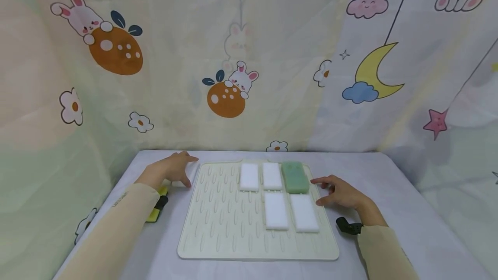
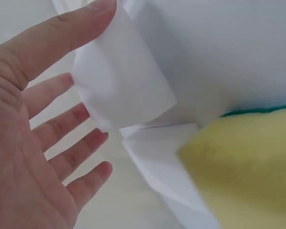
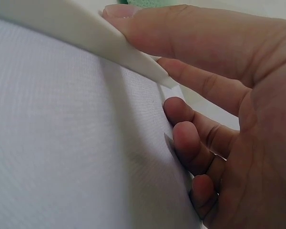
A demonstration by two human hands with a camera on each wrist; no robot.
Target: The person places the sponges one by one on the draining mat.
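At the back left of the table, my left hand (image 1: 171,170) reaches beside the pale ribbed mat (image 1: 218,245), thumb and forefinger spread. In the left wrist view, its straight fingers and thumb lie around a white sponge-like block (image 2: 124,76), fingertips right at its edge. Near this hand is a yellow sponge (image 2: 248,162) with a green edge. On the opposite side, my right hand (image 1: 340,193) is at the mat's right rim (image 3: 86,36), one fingertip touching it and the lower fingers loosely bent. The green sponge (image 1: 295,177) lies on the mat nearest this hand.
Several white sponges stand on the mat: two in the back row (image 1: 249,177), (image 1: 272,176) and two in front (image 1: 276,211), (image 1: 304,213). Dark wrist cameras (image 1: 349,227) hang at both wrists. A printed curtain (image 1: 175,77) closes off the back and sides.
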